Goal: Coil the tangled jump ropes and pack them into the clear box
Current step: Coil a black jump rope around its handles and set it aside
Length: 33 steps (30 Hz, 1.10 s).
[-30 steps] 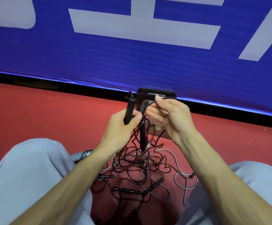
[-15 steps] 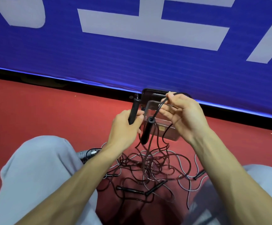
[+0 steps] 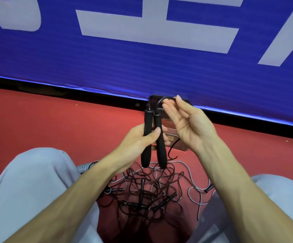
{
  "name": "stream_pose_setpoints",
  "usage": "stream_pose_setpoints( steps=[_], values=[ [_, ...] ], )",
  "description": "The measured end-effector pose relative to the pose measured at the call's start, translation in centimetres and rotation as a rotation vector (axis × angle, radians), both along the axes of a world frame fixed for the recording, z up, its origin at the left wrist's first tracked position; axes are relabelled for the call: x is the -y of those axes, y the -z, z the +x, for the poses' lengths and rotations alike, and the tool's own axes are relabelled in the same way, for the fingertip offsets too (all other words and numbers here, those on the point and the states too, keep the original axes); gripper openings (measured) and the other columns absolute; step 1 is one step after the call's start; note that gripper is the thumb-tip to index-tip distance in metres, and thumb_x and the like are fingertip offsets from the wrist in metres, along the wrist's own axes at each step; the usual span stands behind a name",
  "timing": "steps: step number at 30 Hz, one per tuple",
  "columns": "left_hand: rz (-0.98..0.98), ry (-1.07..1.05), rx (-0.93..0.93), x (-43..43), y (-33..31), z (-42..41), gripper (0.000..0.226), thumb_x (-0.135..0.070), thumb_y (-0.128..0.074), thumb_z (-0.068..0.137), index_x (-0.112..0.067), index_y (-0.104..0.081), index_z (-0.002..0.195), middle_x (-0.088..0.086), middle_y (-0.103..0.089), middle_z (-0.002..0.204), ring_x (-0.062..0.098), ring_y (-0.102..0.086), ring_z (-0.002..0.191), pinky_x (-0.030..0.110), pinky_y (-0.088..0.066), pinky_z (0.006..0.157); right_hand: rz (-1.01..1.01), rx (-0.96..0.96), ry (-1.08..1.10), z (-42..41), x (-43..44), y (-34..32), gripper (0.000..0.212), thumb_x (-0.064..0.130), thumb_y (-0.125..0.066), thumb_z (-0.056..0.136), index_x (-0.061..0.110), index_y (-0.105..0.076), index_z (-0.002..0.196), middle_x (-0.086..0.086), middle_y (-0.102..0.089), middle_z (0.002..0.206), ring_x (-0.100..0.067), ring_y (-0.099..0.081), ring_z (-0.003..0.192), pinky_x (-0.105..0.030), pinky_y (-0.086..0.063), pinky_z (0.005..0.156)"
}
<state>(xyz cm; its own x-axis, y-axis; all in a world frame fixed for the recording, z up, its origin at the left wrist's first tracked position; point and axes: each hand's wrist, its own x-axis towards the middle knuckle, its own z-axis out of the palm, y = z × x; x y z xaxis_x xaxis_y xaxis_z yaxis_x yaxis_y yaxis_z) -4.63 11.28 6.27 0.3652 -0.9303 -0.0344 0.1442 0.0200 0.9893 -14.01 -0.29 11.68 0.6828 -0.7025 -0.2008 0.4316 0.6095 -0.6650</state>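
I grip two black foam handles (image 3: 146, 155) together in my left hand (image 3: 138, 142), side by side with their cord ends up. Thumb and fingers are wrapped round both so the pair stays matched while I work. From their tops the cord (image 3: 160, 101) arches right to my right hand (image 3: 189, 127), which is open with its fingers nearly straight. The cord lies against the fingertips (image 3: 178, 99) rather than in a fist. I judge this is the start of a coil, with the open hand serving as the form the loops wind round.

The rest of this rope drops into the tangle (image 3: 151, 186) on the red floor (image 3: 37, 120) between my knees. Dark and pale grey cords cross there, with loose handles (image 3: 165, 201) among them. Holding the pair high lets the cord hang and pull free of that knot.

The clear box (image 3: 179, 146) stands just beyond my hands, on the far side of the tangle, close enough to drop a finished coil in. No rope is in it yet that I can see. A small tan label (image 3: 171, 137) shows on it, too small to read.

Behind runs a blue banner (image 3: 54, 58) with large white characters, cut off by the frame, so I cannot read them. I see no brand on the handles.
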Motion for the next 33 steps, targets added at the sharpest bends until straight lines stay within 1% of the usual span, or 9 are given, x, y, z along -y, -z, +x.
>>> stream_pose_setpoints(
  steps=[5,9,12,15,21,24,28,31,33],
  values=[
    [0.052,-0.095,0.168,-0.2,-0.1,0.7,0.016,-0.030,-0.046,0.102,-0.016,-0.053,0.103,0.004,-0.064,0.076,0.032,-0.072,0.066,0.033,-0.055,0.062,-0.102,-0.146,-0.011,-0.4,1.0,0.3,0.014,0.008,-0.051,0.098,-0.005,-0.057,0.098,-0.022,-0.070,0.097,-0.032,-0.072,0.090,-0.037,-0.060,0.078],
    [0.149,-0.108,0.611,-0.7,-0.1,1.9,0.012,-0.038,-0.052,0.099,-0.029,-0.053,0.090,0.001,-0.066,0.068,0.020,-0.067,0.054,0.027,-0.049,0.053,-0.661,-0.607,0.058,-0.3,0.6,0.9,0.029,0.032,-0.057,0.096,0.009,-0.065,0.082,-0.008,-0.074,0.077,-0.027,-0.072,0.074,-0.035,-0.060,0.067],
    [0.238,-0.074,1.157,-1.3,-0.2,2.4,0.021,-0.052,-0.047,0.096,-0.035,-0.053,0.106,-0.012,-0.058,0.071,0.008,-0.055,0.061,0.020,-0.033,0.052,-1.085,-0.704,0.251,0.0,0.6,1.7,0.026,0.040,-0.061,0.091,0.018,-0.068,0.079,0.004,-0.071,0.081,-0.014,-0.067,0.083,-0.032,-0.052,0.079],
    [0.181,-0.082,1.350,-1.6,-0.5,2.4,0.029,-0.048,-0.046,0.098,-0.030,-0.051,0.119,-0.013,-0.058,0.089,0.011,-0.054,0.075,0.022,-0.029,0.055,-1.259,-0.731,-0.004,0.2,0.3,2.0,0.031,0.045,-0.054,0.095,0.021,-0.071,0.083,0.007,-0.070,0.091,-0.008,-0.063,0.091,-0.028,-0.047,0.084],
    [0.241,-0.133,1.358,-1.9,-1.0,3.0,0.016,-0.035,-0.051,0.099,-0.026,-0.048,0.111,-0.010,-0.052,0.090,0.018,-0.052,0.072,0.032,-0.028,0.062,-1.274,-0.890,-0.205,-0.1,-0.3,1.6,0.058,0.058,-0.049,0.091,0.011,-0.054,0.058,0.009,-0.052,0.044,-0.002,-0.044,0.045,-0.016,-0.032,0.051],
    [0.292,-0.087,1.289,-1.8,-0.9,2.8,0.012,-0.033,-0.049,0.098,-0.025,-0.040,0.093,-0.008,-0.046,0.080,0.020,-0.047,0.069,0.034,-0.029,0.059,-1.198,-0.710,-0.184,0.0,-0.7,1.5,0.055,0.043,-0.059,0.092,0.000,-0.055,0.057,-0.013,-0.059,0.049,-0.005,-0.053,0.042,-0.015,-0.039,0.051],
    [0.238,-0.010,0.987,-1.4,-1.0,2.5,0.023,-0.040,-0.054,0.097,-0.039,-0.043,0.077,-0.012,-0.047,0.067,0.006,-0.043,0.054,0.030,-0.032,0.052,-1.120,-0.540,-0.125,0.2,-0.8,1.7,0.048,0.029,-0.059,0.095,0.002,-0.051,0.056,-0.005,-0.050,0.041,-0.012,-0.045,0.038,-0.019,-0.038,0.048],
    [0.199,0.081,0.756,-1.4,-1.2,2.5,0.007,-0.037,-0.063,0.093,-0.033,-0.058,0.096,0.004,-0.062,0.076,0.016,-0.058,0.061,0.040,-0.049,0.061,-0.972,-0.443,-0.019,0.4,-0.7,1.2,0.046,0.022,-0.055,0.097,-0.005,-0.051,0.060,-0.002,-0.041,0.041,-0.011,-0.040,0.036,-0.020,-0.034,0.045],
    [0.218,0.149,0.604,-1.4,-1.4,2.4,0.024,-0.031,-0.067,0.091,-0.019,-0.059,0.110,0.013,-0.065,0.084,0.023,-0.065,0.069,0.043,-0.056,0.070,-0.823,-0.379,0.032,0.3,-0.5,0.6,0.045,0.019,-0.054,0.098,0.007,-0.050,0.055,0.001,-0.036,0.040,-0.012,-0.037,0.036,-0.020,-0.032,0.042]
  ],
)
